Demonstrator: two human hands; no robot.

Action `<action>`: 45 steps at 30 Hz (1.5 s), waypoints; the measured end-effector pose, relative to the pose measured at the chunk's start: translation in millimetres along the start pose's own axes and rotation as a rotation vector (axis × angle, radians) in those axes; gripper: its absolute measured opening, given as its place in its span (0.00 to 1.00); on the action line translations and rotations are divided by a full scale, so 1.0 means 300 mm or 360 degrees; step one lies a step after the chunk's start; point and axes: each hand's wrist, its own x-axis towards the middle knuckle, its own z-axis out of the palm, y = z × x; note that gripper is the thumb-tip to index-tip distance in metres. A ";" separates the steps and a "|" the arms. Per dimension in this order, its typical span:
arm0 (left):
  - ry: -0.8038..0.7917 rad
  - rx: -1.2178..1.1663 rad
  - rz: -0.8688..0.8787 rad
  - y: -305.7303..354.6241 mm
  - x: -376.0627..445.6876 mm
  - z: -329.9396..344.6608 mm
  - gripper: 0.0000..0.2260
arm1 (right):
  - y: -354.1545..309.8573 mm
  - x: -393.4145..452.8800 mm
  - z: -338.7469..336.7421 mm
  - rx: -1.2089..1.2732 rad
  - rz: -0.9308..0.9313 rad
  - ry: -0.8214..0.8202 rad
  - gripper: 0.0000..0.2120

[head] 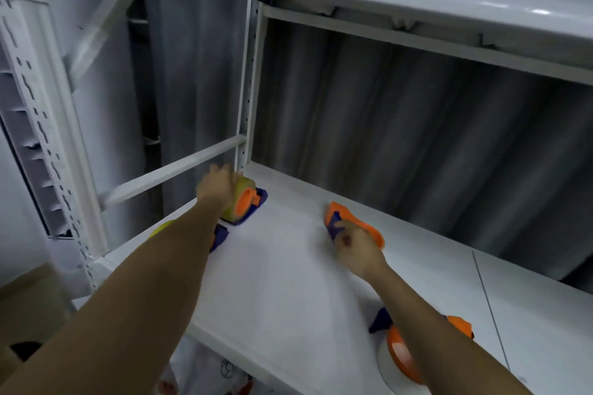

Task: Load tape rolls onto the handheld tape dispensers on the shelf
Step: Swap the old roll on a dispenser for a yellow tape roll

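Seen from above on a white shelf [288, 266]: left hand [216, 184] grasping the loaded dispenser [245, 205] at its back-left corner, right hand [354, 245] pinching an empty dispenser [353, 221] mid-shelf; light, rigid plastic, probably best held by the handle

Four handheld tape dispensers, all orange and blue, lay on the white shelf [288, 266]. One [247, 205] sat at the back left corner with a yellowish tape roll [245, 184] on it. A second [219, 236] lay just in front, mostly hidden under a forearm, with another yellowish roll [162, 228] showing beside it. A third [353, 223] lay mid-shelf and carried no roll that I could see. The fourth [401, 353], at the front edge, held a white roll [386, 369]. That made three rolls. Two hands were over the shelf, the left [218, 184] and the right [356, 248].
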 end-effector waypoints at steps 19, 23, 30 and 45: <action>-0.0786 -0.0780 0.0691 0.596 -0.579 0.014 0.29 | 0.012 -0.246 -0.351 0.0403 -0.0048 0.0255 0.07; -0.0767 -0.0820 0.0863 0.751 -0.687 0.021 0.31 | 0.076 -0.416 -0.470 0.0941 0.0087 0.0481 0.08; -0.1007 -0.0734 0.1149 1.028 -0.926 0.084 0.23 | 0.346 -0.729 -0.726 0.1396 0.0282 0.0514 0.11; -0.1497 -0.0902 0.1018 1.545 -1.551 0.307 0.17 | 0.907 -1.245 -1.156 0.1848 0.0636 0.0498 0.21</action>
